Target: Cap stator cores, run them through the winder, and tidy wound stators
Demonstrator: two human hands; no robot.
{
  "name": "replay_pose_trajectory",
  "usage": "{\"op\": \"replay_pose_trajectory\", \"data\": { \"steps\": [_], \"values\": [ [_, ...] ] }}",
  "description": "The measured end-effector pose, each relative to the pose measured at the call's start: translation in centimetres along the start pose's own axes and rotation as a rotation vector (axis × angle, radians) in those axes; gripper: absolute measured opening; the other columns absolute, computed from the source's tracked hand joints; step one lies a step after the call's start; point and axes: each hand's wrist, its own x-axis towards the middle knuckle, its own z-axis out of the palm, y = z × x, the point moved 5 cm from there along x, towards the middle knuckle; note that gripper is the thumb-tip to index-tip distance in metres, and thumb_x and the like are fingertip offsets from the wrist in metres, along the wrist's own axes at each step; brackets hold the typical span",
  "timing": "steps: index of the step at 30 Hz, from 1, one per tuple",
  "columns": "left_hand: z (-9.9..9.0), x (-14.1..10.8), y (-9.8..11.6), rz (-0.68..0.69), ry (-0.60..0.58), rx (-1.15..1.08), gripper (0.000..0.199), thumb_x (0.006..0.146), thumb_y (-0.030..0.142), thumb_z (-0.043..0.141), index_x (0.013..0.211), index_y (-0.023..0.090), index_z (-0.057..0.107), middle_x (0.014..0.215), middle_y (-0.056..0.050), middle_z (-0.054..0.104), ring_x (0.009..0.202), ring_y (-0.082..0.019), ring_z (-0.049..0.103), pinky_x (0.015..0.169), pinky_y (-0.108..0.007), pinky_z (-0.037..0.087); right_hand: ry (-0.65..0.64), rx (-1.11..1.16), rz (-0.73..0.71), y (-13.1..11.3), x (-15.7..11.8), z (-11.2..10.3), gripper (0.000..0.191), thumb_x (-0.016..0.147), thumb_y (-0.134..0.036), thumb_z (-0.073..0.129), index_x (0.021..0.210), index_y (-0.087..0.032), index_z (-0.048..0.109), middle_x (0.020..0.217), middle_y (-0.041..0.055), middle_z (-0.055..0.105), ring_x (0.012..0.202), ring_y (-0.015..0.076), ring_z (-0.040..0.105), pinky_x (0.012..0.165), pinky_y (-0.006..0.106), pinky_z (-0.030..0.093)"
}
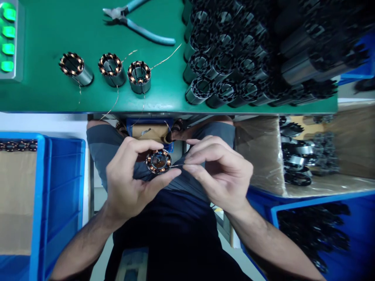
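Between the thumb and fingers of my left hand [129,175] is a round motor stator [158,161] with copper windings, its open end facing up. My right hand [218,168] pinches a thin wire [176,165] that runs out from the stator's right side. Both hands are over my lap, just off the bench's front edge. On the green bench [43,99] stand three wound stators: one at the left [76,69], one in the middle [111,70] and one at the right [140,77], with loose wire ends sticking out.
Diagonal cutters [137,23] with blue handles lie at the back. Rows of unwound stator cores [202,90] fill the bench's right side. A blue crate [61,187] is at my left; a cardboard box [258,156] and a blue bin [360,234] with dark parts are at my right.
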Motion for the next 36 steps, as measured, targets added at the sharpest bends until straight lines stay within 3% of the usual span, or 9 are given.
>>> {"op": "replay_pose_trajectory", "data": {
  "steps": [6, 8, 11, 15, 22, 28, 32, 34, 36],
  "values": [
    [1.0, -0.1, 0.6, 0.130, -0.010, 0.008, 0.028, 0.111, 0.036, 0.075, 0.128, 0.023, 0.057, 0.113, -0.007, 0.067, 0.107, -0.023, 0.068, 0.091, -0.038, 0.062, 0.125, 0.253, 0.316, 0.7, -1.2, 1.3, 0.006, 0.100, -0.030, 0.096, 0.104, -0.032, 0.092, 0.091, -0.0005, 0.084, 0.082, 0.0170, 0.079, 0.080, 0.031, 0.069],
    [0.8, 0.0, 0.8, 0.186, 0.021, 0.065, 0.026, 0.111, 0.037, 0.076, 0.124, 0.024, 0.058, 0.109, -0.007, 0.069, 0.104, -0.024, 0.069, 0.089, -0.038, 0.062, 0.072, 0.474, 0.496, 1.2, -2.0, 2.8, 0.025, 0.095, -0.033, 0.101, 0.119, -0.036, 0.094, 0.095, -0.0016, 0.085, 0.080, 0.0139, 0.078, 0.074, 0.026, 0.067],
    [0.8, -0.2, 0.7, 0.224, -0.006, 0.176, 0.026, 0.112, 0.046, 0.076, 0.116, 0.024, 0.063, 0.105, -0.008, 0.072, 0.104, -0.026, 0.071, 0.089, -0.040, 0.061, 0.032, 0.621, 0.616, 1.5, -3.1, 4.2, 0.033, 0.092, -0.032, 0.104, 0.123, -0.039, 0.095, 0.103, -0.0007, 0.088, 0.092, 0.0154, 0.082, 0.089, 0.030, 0.071],
    [1.3, -0.7, 0.4, 0.307, -0.018, 0.325, 0.023, 0.113, 0.044, 0.070, 0.120, 0.023, 0.066, 0.105, -0.009, 0.073, 0.098, -0.027, 0.068, 0.087, -0.039, 0.059, 0.093, 0.590, 0.644, 1.9, -3.8, 4.2, 0.012, 0.099, -0.033, 0.099, 0.107, -0.042, 0.097, 0.111, -0.0021, 0.091, 0.107, 0.0149, 0.083, 0.103, 0.028, 0.067],
    [1.4, -0.7, 0.8, 0.335, -0.038, 0.321, 0.026, 0.100, 0.024, 0.073, 0.125, 0.026, 0.066, 0.114, -0.008, 0.069, 0.094, -0.023, 0.063, 0.080, -0.035, 0.055, -0.035, 0.462, 0.521, 1.7, -2.5, 2.8, 0.003, 0.105, -0.026, 0.091, 0.104, -0.029, 0.091, 0.099, 0.0003, 0.083, 0.093, 0.0149, 0.078, 0.087, 0.027, 0.065],
    [1.5, 0.2, -0.5, -0.075, -0.320, -0.185, 0.007, 0.105, 0.027, 0.073, 0.112, 0.025, 0.072, 0.103, -0.005, 0.065, 0.086, -0.018, 0.068, 0.075, -0.029, 0.060, -0.382, -0.049, 0.019, -0.7, 1.7, -0.5, 0.010, 0.100, -0.022, 0.093, 0.104, -0.028, 0.086, 0.120, 0.0068, 0.082, 0.117, 0.0247, 0.080, 0.108, 0.043, 0.068],
    [4.3, -2.4, -3.2, -0.577, -0.727, -0.701, 0.057, 0.123, 0.060, 0.031, 0.117, 0.022, 0.073, 0.072, 0.000, 0.070, 0.042, -0.015, 0.052, 0.043, -0.030, 0.045, -0.662, -0.165, -0.067, -2.0, 1.8, -1.5, 0.008, 0.109, -0.018, 0.080, 0.109, -0.025, 0.079, 0.133, 0.0107, 0.087, 0.133, 0.0272, 0.083, 0.110, 0.040, 0.070],
    [3.8, -2.7, -3.9, -0.506, -0.522, -0.570, 0.055, 0.118, 0.071, 0.048, 0.127, 0.023, 0.073, 0.075, 0.000, 0.073, 0.044, -0.015, 0.056, 0.044, -0.029, 0.047, -0.649, -0.108, 0.198, -1.1, 0.9, -2.0, 0.009, 0.112, -0.019, 0.076, 0.105, -0.024, 0.072, 0.119, 0.0107, 0.089, 0.134, 0.0272, 0.085, 0.100, 0.035, 0.071],
    [2.2, -2.6, -2.6, -0.181, -0.214, -0.196, 0.053, 0.099, 0.066, 0.089, 0.129, 0.025, 0.074, 0.092, -0.003, 0.081, 0.064, -0.018, 0.073, 0.057, -0.029, 0.058, -0.592, 0.021, 0.495, 0.0, -0.5, -2.0, 0.018, 0.114, -0.028, 0.077, 0.099, -0.023, 0.068, 0.106, 0.0093, 0.089, 0.131, 0.0284, 0.086, 0.098, 0.035, 0.072]
  ]
}}
